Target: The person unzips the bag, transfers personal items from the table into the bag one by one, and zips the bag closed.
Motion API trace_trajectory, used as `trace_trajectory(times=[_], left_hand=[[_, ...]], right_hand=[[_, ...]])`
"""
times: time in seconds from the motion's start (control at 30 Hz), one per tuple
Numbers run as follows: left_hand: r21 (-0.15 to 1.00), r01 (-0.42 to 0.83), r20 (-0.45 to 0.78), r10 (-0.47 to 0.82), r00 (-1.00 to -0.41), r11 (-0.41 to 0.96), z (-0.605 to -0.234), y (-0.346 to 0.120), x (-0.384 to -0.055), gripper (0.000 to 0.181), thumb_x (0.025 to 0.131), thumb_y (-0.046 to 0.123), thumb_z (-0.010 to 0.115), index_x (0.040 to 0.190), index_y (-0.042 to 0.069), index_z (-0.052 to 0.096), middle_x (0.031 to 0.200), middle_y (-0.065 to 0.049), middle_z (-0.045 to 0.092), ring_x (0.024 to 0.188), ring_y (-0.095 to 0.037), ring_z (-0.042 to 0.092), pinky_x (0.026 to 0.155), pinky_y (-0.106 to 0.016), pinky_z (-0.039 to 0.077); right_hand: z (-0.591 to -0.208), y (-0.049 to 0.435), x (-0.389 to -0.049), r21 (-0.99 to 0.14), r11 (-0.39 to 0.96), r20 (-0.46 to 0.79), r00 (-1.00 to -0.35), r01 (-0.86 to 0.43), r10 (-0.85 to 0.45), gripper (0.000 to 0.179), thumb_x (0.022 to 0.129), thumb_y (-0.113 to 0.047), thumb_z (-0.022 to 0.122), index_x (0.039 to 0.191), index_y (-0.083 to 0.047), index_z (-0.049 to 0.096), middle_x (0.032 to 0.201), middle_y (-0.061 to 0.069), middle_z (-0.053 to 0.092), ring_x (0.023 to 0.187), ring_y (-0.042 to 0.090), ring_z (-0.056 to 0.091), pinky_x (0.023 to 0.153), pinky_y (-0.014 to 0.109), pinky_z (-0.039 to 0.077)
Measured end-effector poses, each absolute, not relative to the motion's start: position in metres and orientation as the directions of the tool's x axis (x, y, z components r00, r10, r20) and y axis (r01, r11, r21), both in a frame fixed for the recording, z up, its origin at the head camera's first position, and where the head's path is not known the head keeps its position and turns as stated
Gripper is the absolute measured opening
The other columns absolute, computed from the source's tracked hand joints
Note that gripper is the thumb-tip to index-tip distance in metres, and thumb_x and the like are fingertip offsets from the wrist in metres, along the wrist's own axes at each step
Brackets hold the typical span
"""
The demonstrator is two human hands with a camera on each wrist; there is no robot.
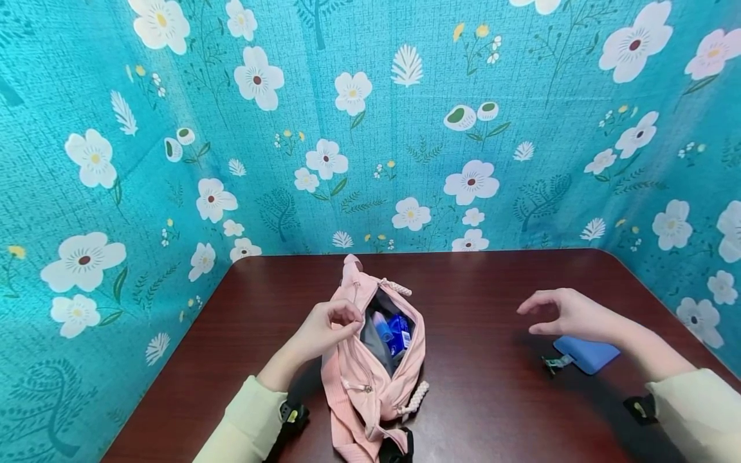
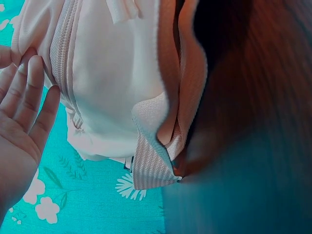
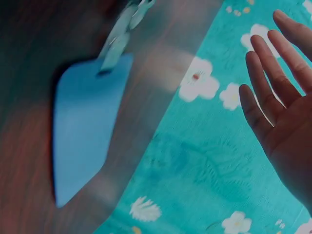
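A pink bag (image 1: 405,379) lies on the table with its zipped top gaping. My left hand (image 1: 326,330) pinches the near-left edge of the opening between thumb and fingers. In the left wrist view, the left hand's fingers (image 2: 34,83) lie against the fabric beside a zipper. Inside the bag are a blue packet (image 1: 399,333) and a blue tube with a pink end (image 1: 381,326). Off to the right, my right hand (image 1: 579,315) hovers with loosely bent fingers and holds nothing. Below it lies a flat blue card holder (image 1: 587,354) with a green strap (image 1: 557,364).
The dark wooden table (image 1: 480,411) carries the bag and card holder. A turquoise floral cloth (image 1: 370,161) hangs behind and at both sides. The bag's wide strap (image 1: 341,418) trails toward the front, and a braided cord (image 1: 415,399) sticks out at its right.
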State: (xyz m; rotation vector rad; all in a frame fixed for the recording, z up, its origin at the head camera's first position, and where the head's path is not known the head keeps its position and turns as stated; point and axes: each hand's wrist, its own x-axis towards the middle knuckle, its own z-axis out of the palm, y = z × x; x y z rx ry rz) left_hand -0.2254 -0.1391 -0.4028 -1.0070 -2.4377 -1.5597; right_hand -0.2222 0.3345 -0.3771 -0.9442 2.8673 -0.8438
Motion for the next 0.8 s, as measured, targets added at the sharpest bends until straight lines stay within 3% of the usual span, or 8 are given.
trace_trajectory(times=[0.23, 0.33, 0.47, 0.6, 0.8], left_hand=[[0.779, 0.57, 0.405, 0.486, -0.775, 0.261, -0.403, -0.138, -0.226, 0.008, 0.086, 0.002, 0.071, 0.091, 0.007, 0.068, 0.076, 0.001, 0.063, 0.068, -0.015, 0.059, 0.068, -0.029, 0.053], [0.785, 0.558, 0.393, 0.479, -0.785, 0.27, -0.401, -0.137, -0.225, 0.009, 0.086, 0.0, 0.071, 0.091, 0.007, 0.068, 0.076, 0.001, 0.063, 0.067, -0.013, 0.058, 0.067, -0.027, 0.052], [0.793, 0.538, 0.372, 0.471, -0.8, 0.287, -0.398, -0.134, -0.223, 0.01, 0.085, -0.005, 0.07, 0.09, 0.002, 0.067, 0.075, -0.004, 0.063, 0.067, -0.013, 0.057, 0.067, -0.027, 0.051], [0.789, 0.54, 0.372, 0.472, -0.799, 0.293, -0.398, -0.133, -0.223, 0.009, 0.084, -0.009, 0.068, 0.091, -0.003, 0.066, 0.075, -0.011, 0.063, 0.067, -0.015, 0.057, 0.066, -0.03, 0.051], [0.795, 0.534, 0.369, 0.469, -0.803, 0.289, -0.401, -0.135, -0.225, 0.009, 0.085, -0.004, 0.07, 0.091, 0.002, 0.067, 0.076, -0.004, 0.064, 0.068, -0.013, 0.058, 0.067, -0.031, 0.052]], right_hand=[[-0.384, 0.36, -0.22, -0.443, 0.741, 0.141, -0.855, -0.505, -0.499, 0.04, 0.074, -0.02, 0.085, 0.11, -0.013, 0.07, 0.106, 0.002, 0.069, 0.099, 0.028, 0.062, 0.075, 0.037, 0.055], [-0.388, 0.369, -0.219, -0.438, 0.746, 0.158, -0.859, -0.503, -0.487, 0.041, 0.073, -0.021, 0.085, 0.11, -0.014, 0.071, 0.106, 0.003, 0.069, 0.097, 0.024, 0.063, 0.074, 0.035, 0.055], [-0.394, 0.381, -0.217, -0.485, 0.733, 0.139, -0.87, -0.476, -0.474, 0.041, 0.075, -0.023, 0.084, 0.111, -0.01, 0.07, 0.107, 0.009, 0.069, 0.096, 0.02, 0.063, 0.071, 0.03, 0.054], [-0.399, 0.393, -0.215, -0.508, 0.75, 0.074, -0.889, -0.424, -0.452, 0.046, 0.077, -0.026, 0.082, 0.116, -0.006, 0.068, 0.111, 0.01, 0.067, 0.1, 0.023, 0.061, 0.075, 0.032, 0.053], [-0.41, 0.407, -0.213, -0.556, 0.748, -0.004, -0.899, -0.363, -0.439, 0.052, 0.077, -0.025, 0.082, 0.12, -0.001, 0.065, 0.117, 0.015, 0.064, 0.105, 0.031, 0.056, 0.076, 0.031, 0.052]])
